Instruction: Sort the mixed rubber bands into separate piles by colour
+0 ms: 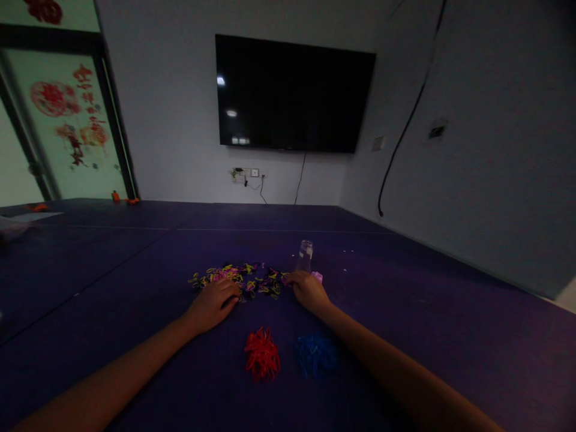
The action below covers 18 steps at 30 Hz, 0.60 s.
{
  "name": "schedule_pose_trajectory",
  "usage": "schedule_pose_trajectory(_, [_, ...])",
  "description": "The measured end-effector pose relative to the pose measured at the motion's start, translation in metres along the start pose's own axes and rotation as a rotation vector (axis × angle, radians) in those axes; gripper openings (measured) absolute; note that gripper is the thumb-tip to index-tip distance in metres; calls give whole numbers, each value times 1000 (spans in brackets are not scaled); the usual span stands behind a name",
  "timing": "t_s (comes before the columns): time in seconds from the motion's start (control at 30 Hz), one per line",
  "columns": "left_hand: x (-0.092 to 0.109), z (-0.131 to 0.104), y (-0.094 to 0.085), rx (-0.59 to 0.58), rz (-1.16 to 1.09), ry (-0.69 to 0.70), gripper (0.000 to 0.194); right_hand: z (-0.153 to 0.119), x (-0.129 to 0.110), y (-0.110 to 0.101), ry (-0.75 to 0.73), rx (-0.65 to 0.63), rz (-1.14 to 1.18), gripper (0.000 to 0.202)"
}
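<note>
Left hand [213, 303] at multicoloured loops [225, 273]

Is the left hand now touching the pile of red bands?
No, the left hand is at the multicoloured pile, while the red bands lie apart from it, nearer to the camera.

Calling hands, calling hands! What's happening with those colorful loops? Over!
Left hand at mixed loop pile's near edge, right hand at its right end; grips unclear. Red pile, blue pile apart, nearer. Clear container just beyond right hand.
</note>
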<state>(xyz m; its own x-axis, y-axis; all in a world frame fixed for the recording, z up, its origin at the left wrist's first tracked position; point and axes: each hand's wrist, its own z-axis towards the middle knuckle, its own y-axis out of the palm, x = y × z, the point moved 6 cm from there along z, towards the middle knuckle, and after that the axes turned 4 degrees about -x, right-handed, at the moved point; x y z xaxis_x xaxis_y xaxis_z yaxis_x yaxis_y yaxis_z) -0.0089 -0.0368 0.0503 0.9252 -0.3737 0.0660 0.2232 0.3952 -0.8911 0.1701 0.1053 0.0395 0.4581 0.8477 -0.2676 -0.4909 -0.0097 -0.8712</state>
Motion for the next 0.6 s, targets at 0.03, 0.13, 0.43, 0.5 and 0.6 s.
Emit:
schedule_pose_trajectory(0.03, [0, 0, 0, -5, 0, 4, 17, -1, 0, -1, 16, -8, -23, 34])
schedule_pose_trajectory(0.13, [0, 1, 0, -1, 10, 2, 18, -1, -1, -1, 65, -30, -82, 30])
schedule_pose_trajectory(0.43, [-1, -1, 2, 11, -29, 15, 18, 0, -2, 3, 43, -34, -97, 28])
schedule_pose_trajectory(0.5, [-1, -1, 1, 9, -24, 4, 18, 0, -3, 2, 31, -25, -87, 27])
schedule_pose_trajectory(0.6, [-1, -1, -2, 26, 12, -21, 17, 1, -3, 1, 33, -22, -84, 27])
